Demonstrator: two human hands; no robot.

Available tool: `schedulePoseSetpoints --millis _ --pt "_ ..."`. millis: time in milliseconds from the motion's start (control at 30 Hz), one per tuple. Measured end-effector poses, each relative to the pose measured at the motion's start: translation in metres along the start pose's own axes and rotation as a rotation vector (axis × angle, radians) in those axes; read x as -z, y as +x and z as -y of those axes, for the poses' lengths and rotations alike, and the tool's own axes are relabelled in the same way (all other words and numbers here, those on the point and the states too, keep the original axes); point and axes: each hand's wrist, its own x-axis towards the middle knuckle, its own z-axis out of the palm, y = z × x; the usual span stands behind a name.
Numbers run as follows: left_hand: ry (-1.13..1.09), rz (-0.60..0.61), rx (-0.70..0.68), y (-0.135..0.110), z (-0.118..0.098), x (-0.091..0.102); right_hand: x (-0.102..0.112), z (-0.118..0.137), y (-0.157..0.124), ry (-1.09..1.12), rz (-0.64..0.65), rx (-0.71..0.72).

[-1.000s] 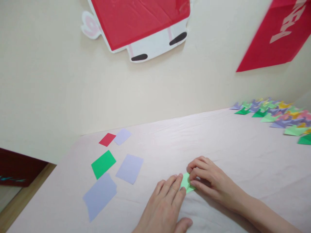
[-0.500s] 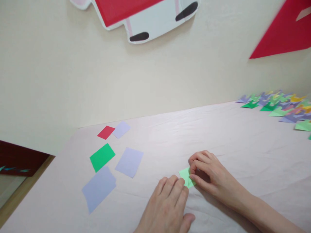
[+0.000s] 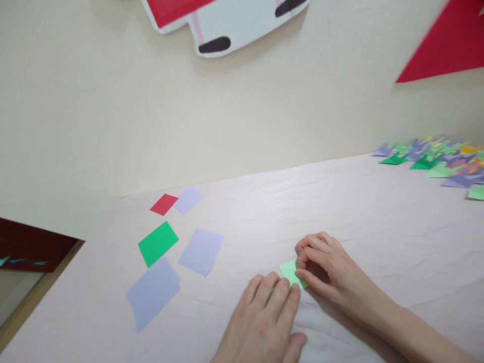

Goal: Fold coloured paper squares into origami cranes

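Note:
A small light green piece of paper (image 3: 289, 270) lies on the pale cloth between my hands. My left hand (image 3: 262, 318) rests flat in front of it, with fingers stretched and their tips touching the paper's near left edge. From the right, my right hand (image 3: 325, 267) has its fingers curled and its thumb and forefinger pinched at the paper's right side. The paper's right part is hidden under those fingers.
To the left lie a red sheet (image 3: 164, 204), a green sheet (image 3: 158, 244) and several lilac sheets (image 3: 201, 252). Many folded colored paper pieces (image 3: 434, 161) stand at the far right. A wall (image 3: 245, 121) runs behind the cloth-covered surface (image 3: 242, 206).
The left forefinger has shifted right along the paper's near edge. The small folded flap visible on the paper earlier no longer shows. The right hand keeps its pinch, and the view has shifted slightly.

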Motion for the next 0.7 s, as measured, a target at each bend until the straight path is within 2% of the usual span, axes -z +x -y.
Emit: schedulePoseSetpoints --millis 333,700 --pt "-0.025 -0.087 0.018 -0.0016 -0.0001 -0.0055 -0.0022 0.0023 -0.0006 -0.022 -0.022 -0.020" --pt "-0.055 -0.030 0.042 0.0020 -0.0017 0.0008 -0.0022 -0.0018 -0.0010 0.056 -0.010 -0.055"
